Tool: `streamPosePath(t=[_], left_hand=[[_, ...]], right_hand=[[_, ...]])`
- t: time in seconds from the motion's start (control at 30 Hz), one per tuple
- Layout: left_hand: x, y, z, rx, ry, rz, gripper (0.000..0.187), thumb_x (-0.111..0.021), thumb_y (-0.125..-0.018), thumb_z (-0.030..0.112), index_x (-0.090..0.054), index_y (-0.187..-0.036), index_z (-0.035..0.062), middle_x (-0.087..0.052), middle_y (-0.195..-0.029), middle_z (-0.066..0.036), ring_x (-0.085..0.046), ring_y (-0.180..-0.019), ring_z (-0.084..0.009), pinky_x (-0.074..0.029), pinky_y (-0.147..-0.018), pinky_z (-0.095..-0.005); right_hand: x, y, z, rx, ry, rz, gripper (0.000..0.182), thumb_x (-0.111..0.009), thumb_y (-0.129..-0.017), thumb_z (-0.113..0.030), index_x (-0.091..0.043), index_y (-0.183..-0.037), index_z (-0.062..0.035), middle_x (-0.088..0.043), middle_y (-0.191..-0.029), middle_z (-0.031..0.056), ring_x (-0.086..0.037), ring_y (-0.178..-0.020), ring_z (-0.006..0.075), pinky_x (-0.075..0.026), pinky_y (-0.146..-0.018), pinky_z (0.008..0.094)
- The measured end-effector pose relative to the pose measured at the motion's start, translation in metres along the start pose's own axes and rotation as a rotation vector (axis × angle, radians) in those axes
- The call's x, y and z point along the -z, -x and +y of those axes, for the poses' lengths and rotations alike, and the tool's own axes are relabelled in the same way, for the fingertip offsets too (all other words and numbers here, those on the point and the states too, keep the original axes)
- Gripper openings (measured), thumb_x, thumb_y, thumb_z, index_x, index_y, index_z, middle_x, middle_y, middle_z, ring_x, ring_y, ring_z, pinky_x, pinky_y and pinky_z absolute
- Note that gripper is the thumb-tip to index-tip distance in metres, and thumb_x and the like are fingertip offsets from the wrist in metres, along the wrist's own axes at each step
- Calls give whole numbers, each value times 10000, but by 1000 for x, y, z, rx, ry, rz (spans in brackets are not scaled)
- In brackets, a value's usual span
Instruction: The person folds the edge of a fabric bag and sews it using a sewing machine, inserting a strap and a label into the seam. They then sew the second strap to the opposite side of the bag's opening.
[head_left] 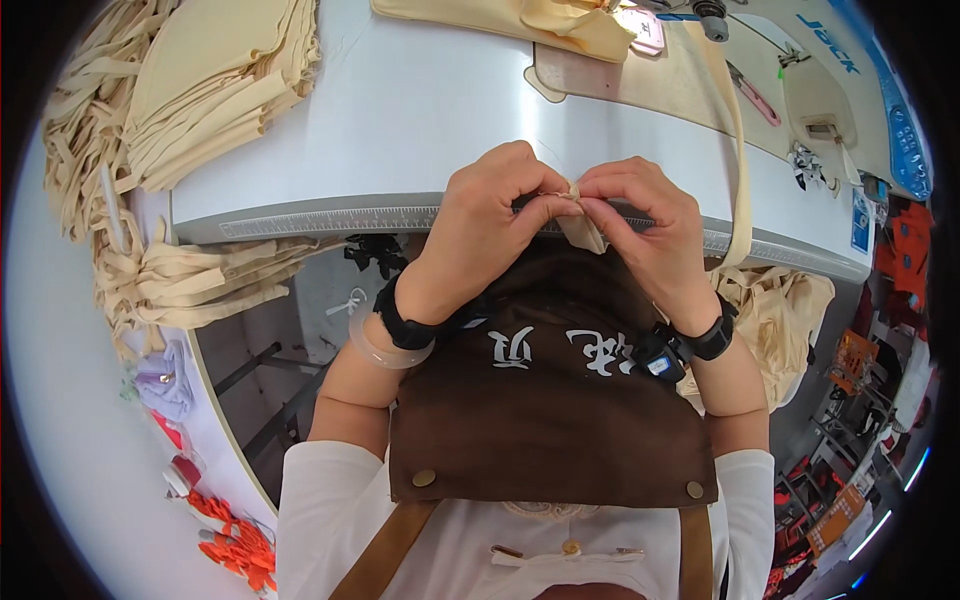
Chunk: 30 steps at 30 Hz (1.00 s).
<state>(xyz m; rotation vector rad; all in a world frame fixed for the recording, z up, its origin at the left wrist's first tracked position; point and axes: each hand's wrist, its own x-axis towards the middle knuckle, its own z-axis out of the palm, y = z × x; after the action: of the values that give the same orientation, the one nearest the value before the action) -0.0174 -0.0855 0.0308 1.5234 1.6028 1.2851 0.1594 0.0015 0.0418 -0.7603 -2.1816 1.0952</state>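
Close together at the front edge of the table, my two hands meet over a small folded piece of cream fabric [583, 233]. My left hand [490, 210] pinches it from the left between thumb and forefinger. From the other side, my right hand [650, 208] pinches the same fabric, thumb and fingertips pressed together. The lower end of the fabric hangs between the hands, in front of the brown apron [550, 420]. A ruler strip [340, 226] runs along the table edge behind my hands. The fingertips partly hide where the fabric is held.
Stacked cream fabric pieces [215, 85] lie at the back left, beside bundled straps [85, 130]. A sewing machine [835, 70] stands at the right, with a pink cutter [755, 97] near it. One long cream strap [738, 150] hangs over the table edge. More cream fabric [770, 310] sits below right.
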Motion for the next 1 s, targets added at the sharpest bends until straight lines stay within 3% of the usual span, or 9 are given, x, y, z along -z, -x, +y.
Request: streamPosePath(t=[0.2, 0.33, 0.4, 0.5, 0.6, 0.83, 1.0], left_hand=[[4, -1, -1, -60, -83, -2, 108, -787, -803, 38, -683, -815, 10, -639, -791, -66, -610, -712, -171, -486, -644, -282], [6, 1, -7, -100, 125, 1, 148, -790, -807, 25, -649, -842, -5, -658, -817, -45, -650, -803, -149, -535, -713, -268], [4, 2, -17, -122, 299, -2, 154, -783, -824, 20, -633, -853, -2, -670, -830, -25, -665, -859, -135, -557, -760, -258], [7, 6, -18, 35, 574, -91, 137, -755, -866, 8, -620, -848, 2, -681, -898, -23, -665, -910, -117, -571, -812, -246], [17, 8, -21, 260, 649, -233, 142, -740, -885, 2, -602, -854, -1, -677, -969, -51, -660, -870, -93, -574, -787, -240], [6, 17, -22, 127, 819, -68, 283, -747, -851, -64, -501, -958, 27, -627, -903, -37, -651, -796, -83, -576, -712, -227], [6, 25, -19, 93, 795, 26, 310, -760, -831, -87, -484, -895, 38, -611, -858, -31, -640, -753, -85, -574, -688, -222]], right_hand=[[-8, 3, -10, 24, 130, 52, 94, -732, -803, -5, -686, -873, -47, -706, -892, 52, -629, -845, 255, -492, -788, 351], [-9, 6, -18, -126, 35, 51, 70, -714, -824, -17, -682, -879, -44, -696, -873, 49, -631, -854, 225, -479, -821, 337], [-12, 8, -22, -187, -12, 45, 43, -701, -845, -27, -681, -882, -33, -693, -862, 32, -629, -841, 168, -481, -814, 307], [-13, 11, -27, -295, -118, 12, 32, -687, -872, -42, -685, -891, -17, -688, -857, 6, -617, -824, 95, -485, -794, 262], [-15, 13, -30, -334, -188, 10, 49, -674, -894, -48, -678, -901, 0, -684, -861, -2, -601, -806, 57, -485, -762, 230], [-21, 21, -43, -384, -291, 50, 61, -656, -919, -46, -622, -913, 4, -675, -873, 18, -601, -809, 57, -479, -753, 223], [-32, 26, -55, -185, -185, 146, 11, -630, -925, -7, -618, -924, -7, -666, -934, 24, -596, -864, 68, -480, -792, 235]])
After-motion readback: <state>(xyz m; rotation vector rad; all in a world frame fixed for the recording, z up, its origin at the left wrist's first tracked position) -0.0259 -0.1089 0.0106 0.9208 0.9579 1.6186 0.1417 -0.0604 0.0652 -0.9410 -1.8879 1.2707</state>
